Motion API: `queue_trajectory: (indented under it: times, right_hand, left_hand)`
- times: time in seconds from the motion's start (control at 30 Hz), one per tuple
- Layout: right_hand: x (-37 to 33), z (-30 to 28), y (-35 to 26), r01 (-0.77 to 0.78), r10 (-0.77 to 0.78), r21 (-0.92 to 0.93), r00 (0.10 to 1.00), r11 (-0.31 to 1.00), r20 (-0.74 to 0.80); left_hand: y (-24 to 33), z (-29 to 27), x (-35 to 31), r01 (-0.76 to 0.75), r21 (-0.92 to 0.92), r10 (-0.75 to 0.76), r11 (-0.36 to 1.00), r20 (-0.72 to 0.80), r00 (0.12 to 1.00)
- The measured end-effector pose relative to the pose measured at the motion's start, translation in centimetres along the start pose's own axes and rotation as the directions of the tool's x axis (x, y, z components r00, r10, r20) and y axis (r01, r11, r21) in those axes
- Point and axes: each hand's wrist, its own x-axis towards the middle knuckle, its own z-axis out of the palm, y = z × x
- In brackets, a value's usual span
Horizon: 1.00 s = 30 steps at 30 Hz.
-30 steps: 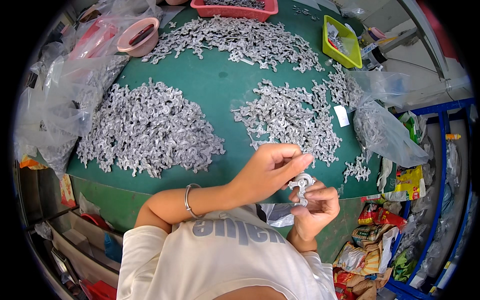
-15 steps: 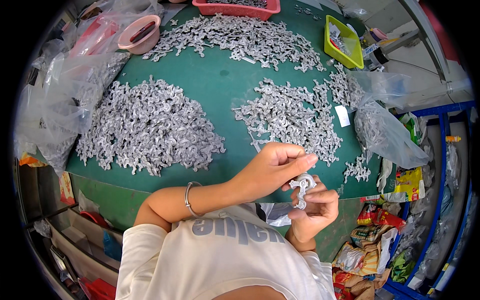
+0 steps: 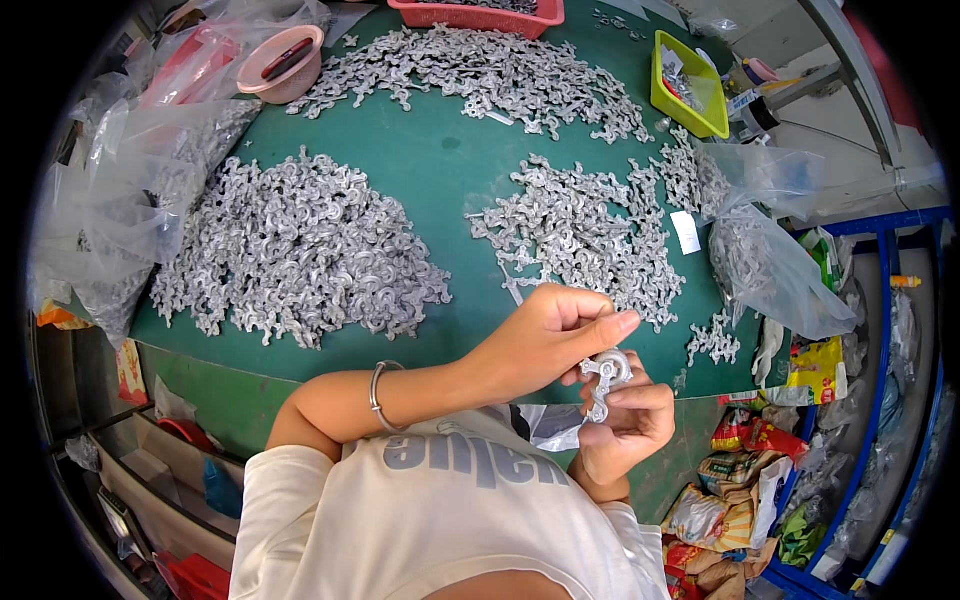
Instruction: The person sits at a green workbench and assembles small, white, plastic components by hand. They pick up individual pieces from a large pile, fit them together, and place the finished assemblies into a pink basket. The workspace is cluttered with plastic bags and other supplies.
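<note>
Right of centre in the lower half of the frame, the hook-shaped silver metal part (image 3: 602, 388) had tilted slightly rightward within the last second, pinched by the right hand (image 3: 636, 418). Whether the bent-fingered left hand (image 3: 562, 335) gripped it was hidden; handling seemingly remained on this piece.

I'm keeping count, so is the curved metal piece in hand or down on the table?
In hand: the right hand grips the curved metal piece, with the left hand close beside it.
</note>
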Motion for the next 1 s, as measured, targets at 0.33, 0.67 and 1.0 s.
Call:
queue_trajectory:
  times: [0.33, 0.67, 1.0]
  right_hand:
    - [0.0, 0.1, 0.0, -0.169, 0.195, 0.286, 0.978, 0.943, -0.068]
    - [0.2, -3.2, 4.5, -0.532, 0.606, 0.503, 0.795, 0.681, 0.019]
    - [-0.1, -4.1, 7.5, -0.465, 0.594, 0.512, 0.797, 0.722, -0.112]
  left_hand:
    - [0.2, -0.2, -0.3, -0.102, 0.116, 0.116, 0.988, -0.120, 0.986]
    - [-3.3, -4.2, 0.4, -0.203, 0.743, 0.423, 0.638, -0.118, 0.898]
    - [-7.6, -11.2, 3.9, 0.399, 0.916, 0.502, -0.045, -0.324, 0.802]
